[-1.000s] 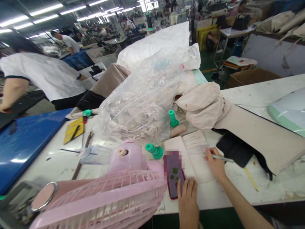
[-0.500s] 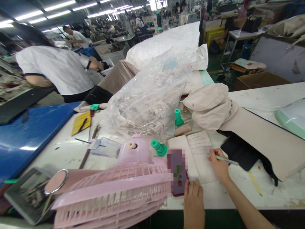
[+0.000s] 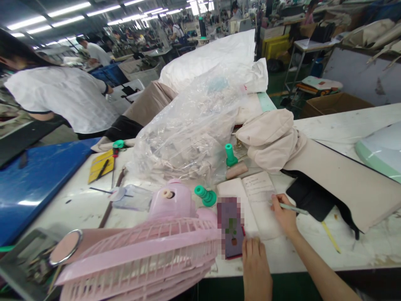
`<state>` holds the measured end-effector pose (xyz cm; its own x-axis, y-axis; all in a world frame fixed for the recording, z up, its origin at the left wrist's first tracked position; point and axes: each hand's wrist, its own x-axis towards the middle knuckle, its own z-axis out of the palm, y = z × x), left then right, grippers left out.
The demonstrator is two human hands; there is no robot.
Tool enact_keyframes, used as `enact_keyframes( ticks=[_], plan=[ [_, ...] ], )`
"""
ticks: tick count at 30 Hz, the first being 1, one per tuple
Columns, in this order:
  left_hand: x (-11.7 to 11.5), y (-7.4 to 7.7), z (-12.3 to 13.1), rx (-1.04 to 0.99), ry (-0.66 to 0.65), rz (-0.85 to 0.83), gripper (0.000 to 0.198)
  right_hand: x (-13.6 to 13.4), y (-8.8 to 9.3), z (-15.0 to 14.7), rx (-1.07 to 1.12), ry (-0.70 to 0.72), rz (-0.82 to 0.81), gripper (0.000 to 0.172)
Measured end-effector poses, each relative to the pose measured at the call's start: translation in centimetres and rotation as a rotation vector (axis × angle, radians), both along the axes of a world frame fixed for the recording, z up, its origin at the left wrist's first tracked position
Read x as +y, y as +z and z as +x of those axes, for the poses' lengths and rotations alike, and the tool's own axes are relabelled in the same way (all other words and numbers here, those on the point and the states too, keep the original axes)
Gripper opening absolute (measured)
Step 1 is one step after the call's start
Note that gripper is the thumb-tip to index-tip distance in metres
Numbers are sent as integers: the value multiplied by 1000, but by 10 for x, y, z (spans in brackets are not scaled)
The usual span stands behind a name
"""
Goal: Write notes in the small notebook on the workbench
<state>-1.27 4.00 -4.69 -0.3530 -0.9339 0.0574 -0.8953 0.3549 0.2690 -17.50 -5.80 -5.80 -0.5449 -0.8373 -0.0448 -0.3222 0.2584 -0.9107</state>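
Right hand (image 3: 284,215): fingertips pinch the pen (image 3: 296,209) over the notebook's (image 3: 266,223) right page, just below the handwritten lines; cannot tell whether the tip touches paper. Left hand (image 3: 257,265): back up, fingers close together at the notebook's lower edge, fingertips beside the phone (image 3: 232,246); contact unclear. Phone lies over the left page, near the fan (image 3: 140,251). Step in hand, my reading: writing. Another stroke calls for a steady pinch, page kept flat.
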Motion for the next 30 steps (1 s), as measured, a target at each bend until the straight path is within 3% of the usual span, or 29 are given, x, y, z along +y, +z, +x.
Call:
enact_keyframes(
  ticks=[5, 9, 11, 16, 20, 24, 30],
  plan=[
    [12, -3, 3, 131, -122, 1, 19, 2, 0, -1, 26, 1, -3, 36],
    [20, -1, 1, 184, 78, -81, 30, 3, -2, -1, 26, 9, -9, 35],
    [20, 1, -1, 146, 101, -57, 31, 3, -2, -1, 24, 13, -16, 35],
    [14, -2, 4, 117, 47, 60, 38, 1, 0, 0, 16, 8, -27, 35],
    [11, -9, 10, 122, -37, 36, 40, -1, 0, -1, 13, -8, -23, 35],
    [13, -9, 4, -31, -63, -35, 32, 1, -1, -2, 26, -4, -18, 36],
    [19, 5, -18, -252, -132, -203, 29, 5, -1, -4, 45, -12, -11, 34]
  ],
)
